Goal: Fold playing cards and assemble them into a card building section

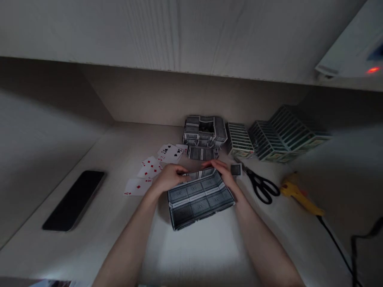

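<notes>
An open box built from playing cards (200, 197), its patterned grey backs showing, is tilted between my two hands above the table. My left hand (170, 178) grips its far left edge, thumb and fingers closed on the rim. Around the far right corner curls my right hand (223, 172), its fingers behind the wall and partly hidden. Loose playing cards (149, 167) lie face up left of my left hand. One small card piece (236, 170) rests face down beside my right hand. Behind the box stands another card structure (205, 131) with an opening in its top.
Stepped card structures (281, 135) stand at the back right. Black-handled scissors (261, 185) and a yellow glue gun (301, 197) with a black cord lie on the right. A phone (73, 201) lies left. A shelf edge (179, 71) overhangs the back.
</notes>
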`<state>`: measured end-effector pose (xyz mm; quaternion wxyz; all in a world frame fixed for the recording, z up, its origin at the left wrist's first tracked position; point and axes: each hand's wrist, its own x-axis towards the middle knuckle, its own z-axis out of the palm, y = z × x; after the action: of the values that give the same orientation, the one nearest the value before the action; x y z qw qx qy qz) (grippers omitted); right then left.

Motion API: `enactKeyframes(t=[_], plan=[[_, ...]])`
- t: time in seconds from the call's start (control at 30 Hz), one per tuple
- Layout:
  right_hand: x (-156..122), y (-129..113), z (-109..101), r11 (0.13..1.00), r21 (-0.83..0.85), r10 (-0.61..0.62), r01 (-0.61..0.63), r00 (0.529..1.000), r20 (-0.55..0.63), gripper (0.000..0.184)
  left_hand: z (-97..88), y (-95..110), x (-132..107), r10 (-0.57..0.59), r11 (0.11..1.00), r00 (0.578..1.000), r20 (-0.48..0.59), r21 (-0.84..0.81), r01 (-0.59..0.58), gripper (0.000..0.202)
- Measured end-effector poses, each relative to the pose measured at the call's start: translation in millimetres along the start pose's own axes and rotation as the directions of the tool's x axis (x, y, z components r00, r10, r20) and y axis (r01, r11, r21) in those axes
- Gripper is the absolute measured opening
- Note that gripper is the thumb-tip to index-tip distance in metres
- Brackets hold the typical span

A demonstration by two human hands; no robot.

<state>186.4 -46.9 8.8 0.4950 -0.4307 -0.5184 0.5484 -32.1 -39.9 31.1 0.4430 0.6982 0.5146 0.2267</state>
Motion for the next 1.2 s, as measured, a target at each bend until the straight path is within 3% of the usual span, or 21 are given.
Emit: enactKeyframes(t=[0.1,0.2,0.3,0.43,0.53,0.67,0.77,0.93,1.2], plan=[[-4.7,-3.8,-0.8,0.999,0.034,-0.010,0.008,0.999,0.051,0.032,5.1,1.0,-0.3,0.040,0.997,0.996,-0.080,-0.060,-0.045,0.026],[-8.3,-2.5,-3.4,0.999,-0.039,-0.024,0.025,0.999,0.023,0.022,7.1,2.6,0.0,0.094,0.974,0.978,-0.188,-0.186,-0.129,0.021],[-10.1,0.9,-5.7,0.989,-0.136,-0.070,0.064,0.997,-0.040,0.016,7.7,2.8,5.2,0.001,0.899,0.937,-0.350,-0.410,-0.155,0.025],[-11.4,5.3,-4.6,0.984,-0.170,-0.068,0.049,0.992,-0.108,0.015,6.1,0.5,9.7,-0.055,0.830,0.909,-0.414,-0.524,-0.189,0.025],[-17.5,8.1,-2.5,0.991,-0.134,-0.034,0.015,0.990,-0.138,0.017,4.6,-2.5,-1.1,-0.018,0.818,0.914,-0.405,-0.532,-0.219,0.027],[-34.4,10.4,-0.9,0.996,-0.078,0.028,-0.049,0.969,-0.245,0.023,7.5,-4.2,-26.3,0.088,0.865,0.941,-0.325,-0.443,-0.234,0.035],[-44.6,10.0,0.1,0.996,-0.022,0.076,-0.085,0.958,-0.277,0.025,14.8,-2.9,-35.3,0.107,0.843,0.960,-0.259,-0.489,-0.226,0.038],[-45.6,7.8,1.5,0.997,-0.021,0.069,-0.078,0.958,-0.278,0.028,24.1,-1.9,-27.9,0.041,0.839,0.975,-0.219,-0.522,-0.153,0.030],[-41.4,1.7,0.8,0.994,-0.101,0.022,-0.044,0.979,-0.203,0.030,15.0,2.3,-21.0,-0.073,0.883,0.981,-0.182,-0.469,-0.021,0.025]])
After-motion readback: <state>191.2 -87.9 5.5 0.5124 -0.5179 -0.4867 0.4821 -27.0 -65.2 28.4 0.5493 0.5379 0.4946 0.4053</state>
